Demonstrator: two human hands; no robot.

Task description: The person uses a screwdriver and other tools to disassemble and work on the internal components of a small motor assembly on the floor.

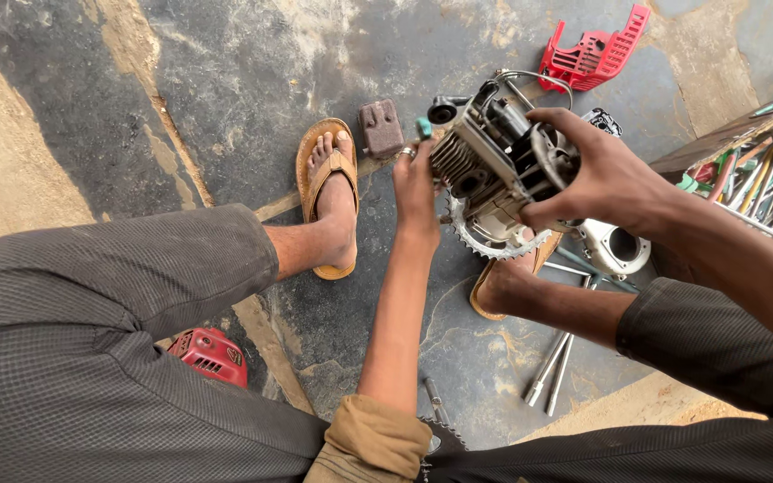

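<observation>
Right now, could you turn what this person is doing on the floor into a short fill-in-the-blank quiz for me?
1. Both hands, left hand and right hand, grip a small grey metal engine with cooling ____.
2. The slatted plastic cover lying at the top is ____ in colour.
3. Each foot wears a tan ____; the left one shows fully.
4. Long metal rods lie on the stone ____.

Missing words: fins; red; sandal; floor

The floor was dark grey concrete, worn and stained, with pale sandy patches along its left edge and far right corner. A tan seam ran diagonally across it. Lighting was even daylight with soft shadows. No walls or windows were visible.
</observation>
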